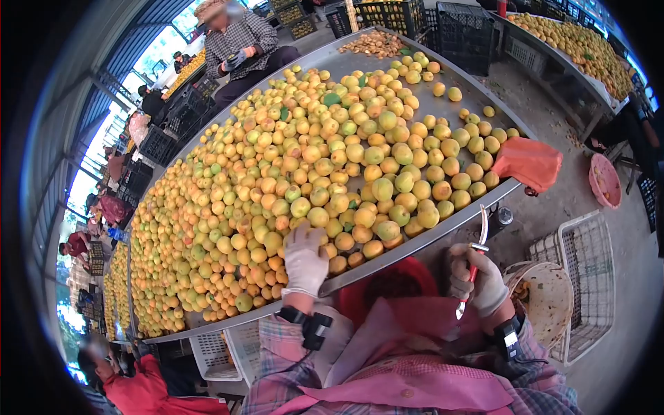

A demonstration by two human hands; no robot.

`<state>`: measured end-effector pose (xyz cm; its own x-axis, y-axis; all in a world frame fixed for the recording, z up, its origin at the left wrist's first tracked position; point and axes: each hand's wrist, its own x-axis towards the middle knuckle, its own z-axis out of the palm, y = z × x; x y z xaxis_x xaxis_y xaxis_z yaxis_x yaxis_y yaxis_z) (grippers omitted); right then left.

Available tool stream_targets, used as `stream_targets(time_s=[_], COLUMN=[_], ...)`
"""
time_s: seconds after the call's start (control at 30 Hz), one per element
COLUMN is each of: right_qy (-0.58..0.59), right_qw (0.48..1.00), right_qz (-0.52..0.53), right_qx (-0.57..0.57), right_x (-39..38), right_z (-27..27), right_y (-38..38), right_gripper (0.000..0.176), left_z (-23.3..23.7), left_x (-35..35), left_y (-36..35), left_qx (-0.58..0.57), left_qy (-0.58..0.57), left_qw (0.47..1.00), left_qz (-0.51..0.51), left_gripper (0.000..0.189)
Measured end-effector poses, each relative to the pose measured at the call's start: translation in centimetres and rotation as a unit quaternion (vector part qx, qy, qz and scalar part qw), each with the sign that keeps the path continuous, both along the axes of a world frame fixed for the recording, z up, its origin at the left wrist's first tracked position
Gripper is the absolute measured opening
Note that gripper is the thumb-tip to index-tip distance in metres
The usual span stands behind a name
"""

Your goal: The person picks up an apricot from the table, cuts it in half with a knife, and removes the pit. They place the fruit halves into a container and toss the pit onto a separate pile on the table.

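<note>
A large heap of yellow-orange apricots [277, 180] with some greenish ones covers the metal table [387, 266] in front of me. My left hand [306, 263], in a pale glove, reaches over the table's near edge onto the fruit. Its fingers are stretched out against several apricots, the tips partly hidden. Beyond the rim, my gloved right hand [478, 282] is closed around a red-handled tool with a curved metal end [473, 266]. The curved part points up and a short metal tip points down.
An orange-red cloth [528, 164] hangs over the table's right corner. A red basin [408, 278] sits below the near edge. To my right stand a whitish bucket [543, 304] and a white crate [588, 277]. Pits [373, 44] lie at the far end, near a seated person [238, 45].
</note>
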<state>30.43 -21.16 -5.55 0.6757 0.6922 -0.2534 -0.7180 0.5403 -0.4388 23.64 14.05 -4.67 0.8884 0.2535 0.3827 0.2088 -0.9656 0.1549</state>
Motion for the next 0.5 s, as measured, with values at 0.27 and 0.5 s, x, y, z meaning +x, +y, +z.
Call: stream_targets(time_s=[0.27, 0.5], right_qy=[-0.002, 0.014], right_qw=[1.0, 1.0], right_qz=[-0.001, -0.004], right_qx=[-0.014, 0.022], right_x=[0.3, 0.5], right_z=[-0.4, -0.4], right_y=[0.4, -0.7], right_gripper=[0.033, 0.033], left_z=[-0.2, 0.1], left_x=[2.1, 5.0], left_y=[-3.5, -5.0], left_qx=[-0.036, 0.016], left_qy=[0.09, 0.274], left_qw=[0.981, 0.957], left_qz=[-0.171, -0.096], left_gripper=[0.043, 0.058])
